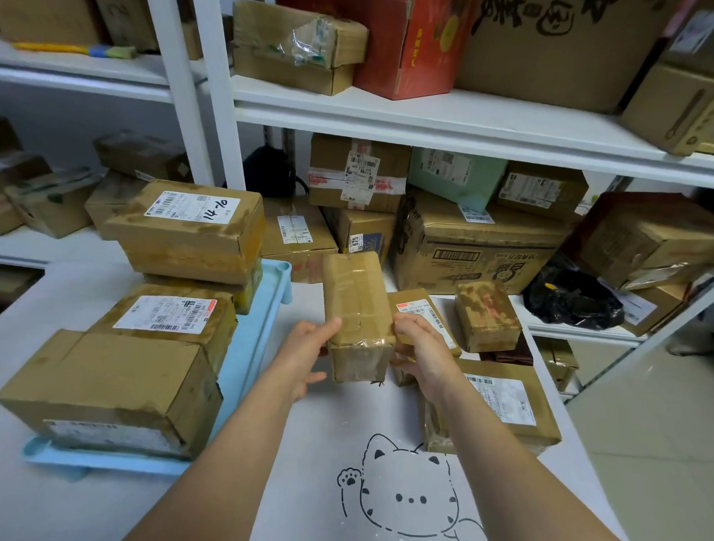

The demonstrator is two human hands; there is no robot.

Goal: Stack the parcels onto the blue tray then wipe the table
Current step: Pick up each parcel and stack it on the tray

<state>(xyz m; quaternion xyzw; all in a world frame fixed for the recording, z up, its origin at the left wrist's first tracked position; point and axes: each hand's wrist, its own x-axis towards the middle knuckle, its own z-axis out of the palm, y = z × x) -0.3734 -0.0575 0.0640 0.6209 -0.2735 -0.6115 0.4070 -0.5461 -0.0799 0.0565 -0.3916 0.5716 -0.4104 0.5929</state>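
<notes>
Soft, even indoor light falls from above and keeps the scene bright, leaving only faint shadows on the table [324,428] beside the boxes, while the lower shelf [29,252] at far left sits in gloom. Clear tape on the parcel [356,307] in the middle and the black bag [571,300] catch pale glare. The wide lens bows the shelf posts [181,78], and the corners look soft and smeared.

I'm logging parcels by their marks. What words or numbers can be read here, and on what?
"14-70": handwritten on the label of the top parcel on the blue tray.
"675": sticker on a shelf box.
Held parcel: none visible.
Other shipping labels and box print: too small or blurred.
</notes>
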